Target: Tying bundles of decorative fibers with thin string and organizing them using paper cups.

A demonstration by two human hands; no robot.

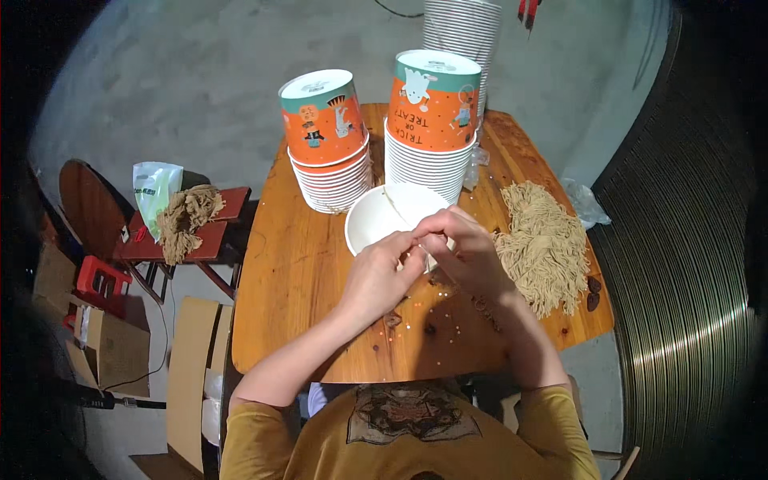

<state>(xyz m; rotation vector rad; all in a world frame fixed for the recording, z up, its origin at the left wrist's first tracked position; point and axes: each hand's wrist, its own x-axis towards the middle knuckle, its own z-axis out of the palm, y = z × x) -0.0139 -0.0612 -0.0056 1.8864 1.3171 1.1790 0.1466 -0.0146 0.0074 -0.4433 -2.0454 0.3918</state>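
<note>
A white paper bucket (373,222) sits at the middle of the table, its pale inside facing me. A thin tan string (394,206) crosses the bucket's inside and runs down toward my fingers. My left hand (382,274) is closed in a pinch at the bucket's near rim. Right beside it, my right hand (466,250) is closed too, its fingertips meeting those of the left. Both seem to grip the string's end, though the fingers hide most of it. Close to my right hand lies a heap of tan strings (546,248).
Behind the bucket stand two stacks of upturned paper buckets, an orange left stack (328,132) and a taller right stack (436,104). A white stack (462,28) rises farther back. Small bits dot the wooden table (280,280). More string (188,220) lies on a red stool at left.
</note>
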